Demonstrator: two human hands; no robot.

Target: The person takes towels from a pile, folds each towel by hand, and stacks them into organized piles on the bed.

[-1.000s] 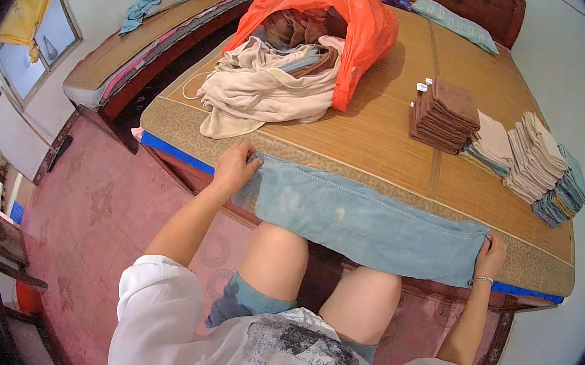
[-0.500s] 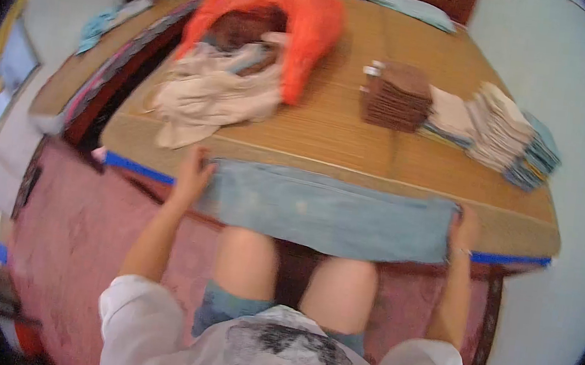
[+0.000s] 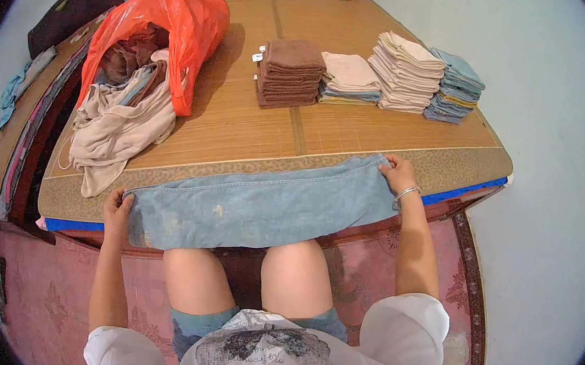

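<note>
Spanning the upper and middle frame, we see a bed (image 3: 233,133) with a tan mat. At upper left lies a red plastic bag (image 3: 202,23), open toward us. Just below centre, along the bed's near edge, a blue cloth (image 3: 268,208) is stretched sideways, pale marks near its left end. A beige cloth (image 3: 115,142) spills from the bag. Right of top centre we count four folded piles: beige stack (image 3: 407,77), brown stack (image 3: 291,75), blue stack (image 3: 455,89), low mixed stack (image 3: 349,81). The right hand (image 3: 399,174), right of centre, pinches one upper corner between closed thumb and fingers; the left hand (image 3: 117,212), at left, pinches the other likewise. A bracelet (image 3: 409,192) circles the right wrist.
</note>
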